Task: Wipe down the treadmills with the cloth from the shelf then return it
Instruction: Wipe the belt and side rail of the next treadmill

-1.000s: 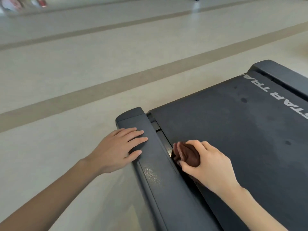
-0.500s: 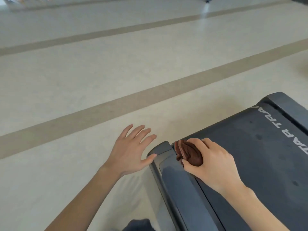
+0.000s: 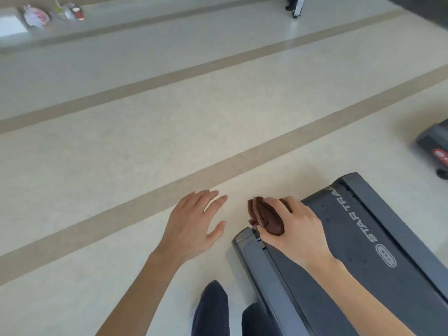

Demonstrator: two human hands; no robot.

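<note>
- Brown cloth (image 3: 266,215), bunched into a wad, sits in the right hand (image 3: 294,229). The fingers and thumb are curled tight round it, and its ruffled edge pokes out on the left side of the fist.
- The cloth is at the far left corner of the treadmill (image 3: 351,275), over the end of the belt and just beside the end cap of the left side rail (image 3: 255,260). Whether it presses on the deck or is held just above it cannot be told.
- The left hand (image 3: 191,224) holds nothing. Its palm faces down with the fingers straight and spread, and it hovers over the floor (image 3: 121,154) just left of the treadmill, apart from the rail.
- The treadmill is dark grey and fills the near right of the view. Its belt carries white "STAR TRAC" lettering and an oval logo.
- The floor is pale, crossed by tan stripes (image 3: 169,190) that run diagonally from near left to far right.
- Dark trouser legs (image 3: 211,309) show at the near edge, between the two forearms.
- At the right edge another dark machine (image 3: 431,141) with a red label is blurred, and it stands well apart from the treadmill.
- Far left there is a white and pink bag (image 3: 36,15) with a red can (image 3: 78,13) near it.
</note>
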